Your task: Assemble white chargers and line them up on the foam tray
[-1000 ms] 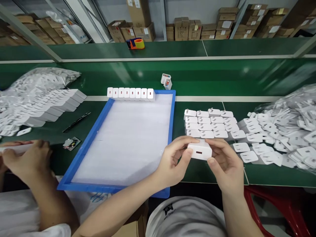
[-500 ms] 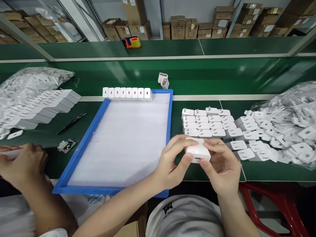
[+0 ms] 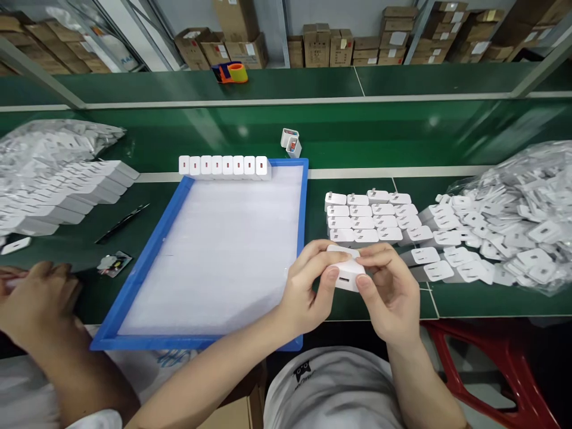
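Between my two hands is a white charger housing [image 3: 347, 273], its slotted end facing me. My left hand [image 3: 310, 286] pinches it from the left with thumb and fingers. From the right, the thumb and fingertips of my right hand [image 3: 386, 286] close on the same housing. Just beyond my hands stand rows of white chargers [image 3: 363, 221] with metal prongs on top. To the left lies a white tray [image 3: 223, 250] with a blue rim, and a row of white chargers [image 3: 226, 167] lines its far edge.
A co-worker's hands [image 3: 40, 298] are at the left, near a small circuit board [image 3: 114, 264] and a black pen-like tool [image 3: 121, 223]. White parts spill from a plastic bag [image 3: 536, 220] at right. Two open housings [image 3: 291, 142] stand behind the tray. A red stool [image 3: 487, 369] is lower right.
The housing has tipped in my hands so its slotted end shows more fully. Both hands have shifted slightly left in view, and the whole scene has drifted slightly too.
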{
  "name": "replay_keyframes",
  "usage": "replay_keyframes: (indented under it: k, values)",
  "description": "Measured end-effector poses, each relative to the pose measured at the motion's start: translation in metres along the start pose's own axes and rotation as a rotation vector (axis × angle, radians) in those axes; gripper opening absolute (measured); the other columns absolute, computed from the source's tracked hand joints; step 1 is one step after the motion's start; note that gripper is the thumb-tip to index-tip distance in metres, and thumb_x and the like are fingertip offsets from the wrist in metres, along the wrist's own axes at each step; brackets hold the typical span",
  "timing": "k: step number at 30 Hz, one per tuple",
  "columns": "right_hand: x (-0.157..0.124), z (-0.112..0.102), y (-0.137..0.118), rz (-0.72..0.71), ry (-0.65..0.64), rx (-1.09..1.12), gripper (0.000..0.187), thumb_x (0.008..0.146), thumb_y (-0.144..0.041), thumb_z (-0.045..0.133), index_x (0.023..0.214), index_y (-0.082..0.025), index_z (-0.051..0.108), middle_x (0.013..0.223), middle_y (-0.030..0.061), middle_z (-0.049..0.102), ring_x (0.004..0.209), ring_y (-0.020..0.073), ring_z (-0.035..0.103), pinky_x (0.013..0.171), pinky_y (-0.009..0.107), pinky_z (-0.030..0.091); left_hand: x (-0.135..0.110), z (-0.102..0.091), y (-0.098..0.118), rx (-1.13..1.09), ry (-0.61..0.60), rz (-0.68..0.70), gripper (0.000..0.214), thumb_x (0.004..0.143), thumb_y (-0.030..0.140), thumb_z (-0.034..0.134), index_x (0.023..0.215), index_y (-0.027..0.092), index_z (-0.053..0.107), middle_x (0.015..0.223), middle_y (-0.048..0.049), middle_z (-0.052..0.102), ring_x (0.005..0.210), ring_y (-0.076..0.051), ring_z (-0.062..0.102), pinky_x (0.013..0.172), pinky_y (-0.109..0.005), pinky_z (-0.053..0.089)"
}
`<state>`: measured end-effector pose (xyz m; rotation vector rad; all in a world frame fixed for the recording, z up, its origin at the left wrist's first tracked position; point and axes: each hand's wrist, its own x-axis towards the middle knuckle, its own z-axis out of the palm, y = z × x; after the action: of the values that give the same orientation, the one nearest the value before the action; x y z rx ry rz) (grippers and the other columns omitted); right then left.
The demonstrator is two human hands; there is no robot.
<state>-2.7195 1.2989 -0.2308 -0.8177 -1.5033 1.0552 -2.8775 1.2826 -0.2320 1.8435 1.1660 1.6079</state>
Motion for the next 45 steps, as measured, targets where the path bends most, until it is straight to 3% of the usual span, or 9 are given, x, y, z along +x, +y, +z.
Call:
replay_keyframes:
  k: [8, 17, 25, 31, 35, 39, 42, 45]
  values:
    - [0.006, -0.009, 0.007, 0.038, -0.136, 0.01, 0.022, 0.091, -0.027, 0.072, 0.112, -0.027, 0.063, 0.115, 0.008, 0.052, 0.106, 0.0212, 0.059, 0.08, 0.031, 0.056, 0.001, 0.003, 0.002, 0.095, 0.04, -0.064, 0.027, 0.105, 0.026, 0.043, 0.109, 0.017, 0.068, 0.107, -0.0124, 0.068, 0.103, -0.02, 0.066, 0.087, -0.033, 0.056]
    - [0.0, 0.0, 0.01, 0.115, -0.003, 0.122, 0.018, 0.088, -0.031, 0.075, 0.102, -0.024, 0.065, 0.106, 0.007, 0.057, 0.094, 0.0203, 0.061, 0.076, 0.033, 0.056, 0.001, 0.005, 0.003, 0.015, 0.04, -0.142, 0.026, 0.105, 0.03, 0.046, 0.104, 0.018, 0.07, 0.101, -0.0101, 0.07, 0.099, -0.02, 0.066, 0.086, -0.033, 0.055]
    - [0.007, -0.007, 0.01, 0.208, -0.007, 0.185, 0.018, 0.089, -0.035, 0.075, 0.098, -0.024, 0.066, 0.095, 0.0046, 0.065, 0.085, 0.0175, 0.063, 0.069, 0.028, 0.056, 0.007, 0.002, 0.007, -0.16, -0.047, -0.411, 0.032, 0.103, 0.042, 0.052, 0.105, 0.017, 0.072, 0.103, -0.009, 0.068, 0.096, -0.018, 0.067, 0.081, -0.028, 0.056]
    - [0.004, -0.004, 0.01, 0.191, 0.007, 0.156, 0.019, 0.088, -0.034, 0.076, 0.099, -0.024, 0.065, 0.095, 0.0047, 0.064, 0.087, 0.0182, 0.063, 0.067, 0.027, 0.055, 0.005, 0.002, 0.002, -0.04, -0.075, -0.252, 0.027, 0.104, 0.032, 0.048, 0.106, 0.016, 0.07, 0.102, -0.0098, 0.07, 0.097, -0.019, 0.065, 0.084, -0.03, 0.053]
    - [0.004, -0.009, 0.015, 0.189, -0.016, 0.173, 0.016, 0.089, -0.03, 0.075, 0.101, -0.025, 0.066, 0.097, 0.004, 0.064, 0.087, 0.0166, 0.064, 0.068, 0.025, 0.055, 0.008, -0.001, 0.001, -0.021, -0.13, -0.272, 0.026, 0.105, 0.03, 0.046, 0.108, 0.017, 0.069, 0.105, -0.0102, 0.069, 0.101, -0.02, 0.066, 0.089, -0.033, 0.053]
    - [0.008, -0.023, 0.017, 0.216, -0.035, 0.15, 0.02, 0.088, -0.03, 0.077, 0.104, -0.025, 0.068, 0.1, 0.0047, 0.067, 0.09, 0.0174, 0.067, 0.074, 0.026, 0.058, 0.012, -0.004, 0.005, 0.07, -0.21, -0.201, 0.028, 0.102, 0.033, 0.054, 0.119, 0.016, 0.067, 0.122, -0.0149, 0.061, 0.117, -0.025, 0.061, 0.103, -0.04, 0.051]
    - [0.012, -0.032, 0.013, 0.251, -0.077, 0.089, 0.023, 0.087, -0.034, 0.078, 0.106, -0.025, 0.069, 0.104, 0.0061, 0.069, 0.089, 0.0176, 0.068, 0.074, 0.026, 0.06, 0.015, -0.008, 0.013, 0.171, -0.256, -0.096, 0.035, 0.094, 0.038, 0.067, 0.12, 0.015, 0.067, 0.115, -0.0145, 0.06, 0.11, -0.026, 0.062, 0.099, -0.041, 0.054]
    - [0.013, -0.037, 0.008, 0.24, -0.108, 0.058, 0.027, 0.088, -0.035, 0.077, 0.112, -0.026, 0.069, 0.11, 0.0067, 0.069, 0.086, 0.0161, 0.069, 0.073, 0.024, 0.061, 0.022, -0.016, 0.011, 0.192, -0.266, -0.082, 0.027, 0.094, 0.036, 0.067, 0.111, 0.015, 0.068, 0.1, -0.0106, 0.066, 0.095, -0.023, 0.065, 0.086, -0.036, 0.056]
